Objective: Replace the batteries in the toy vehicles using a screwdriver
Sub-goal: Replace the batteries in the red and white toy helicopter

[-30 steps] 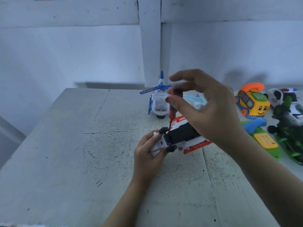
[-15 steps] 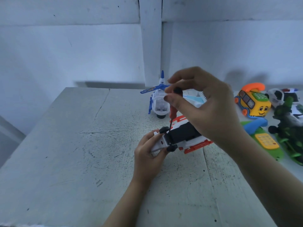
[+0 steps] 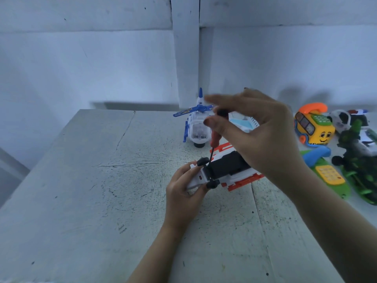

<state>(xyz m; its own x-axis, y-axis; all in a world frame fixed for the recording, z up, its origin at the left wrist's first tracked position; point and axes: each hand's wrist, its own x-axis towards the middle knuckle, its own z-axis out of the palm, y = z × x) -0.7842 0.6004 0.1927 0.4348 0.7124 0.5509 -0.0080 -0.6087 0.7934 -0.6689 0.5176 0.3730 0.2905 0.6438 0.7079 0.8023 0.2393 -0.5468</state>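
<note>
The grey, cracked table (image 3: pixel 98 201) takes most of the view, with a white wall behind it at 12 o'clock. The right hand (image 3: pixel 259 135) comes in from 4 o'clock and is held above the middle of the table. Its thumb and fingers pinch the top of the screwdriver, and its uppermost finger is blurred.

At 3 o'clock on the table lies a group of toys: a green vehicle (image 3: pixel 361 166), a green toy phone (image 3: pixel 330 178) with a yellow keypad, a yellow bus-shaped phone (image 3: pixel 314 129) with an orange handset, and behind it a white and black car (image 3: pixel 340 119).

The toy vehicle (image 3: pixel 232 168), white and orange, lies upside down near the centre of the table, its black underside and wheels facing up. The left hand (image 3: pixel 183 193) grips its white end from 7 o'clock, fingers curled around it.

A white and blue helicopter (image 3: pixel 199 127) stands at 12 o'clock from this vehicle, close behind it.

The screwdriver (image 3: pixel 215 138), with red handle and black cap, stands almost upright. Its dark shaft points down to the underside beside a wheel; whether the tip touches, I cannot tell.
</note>
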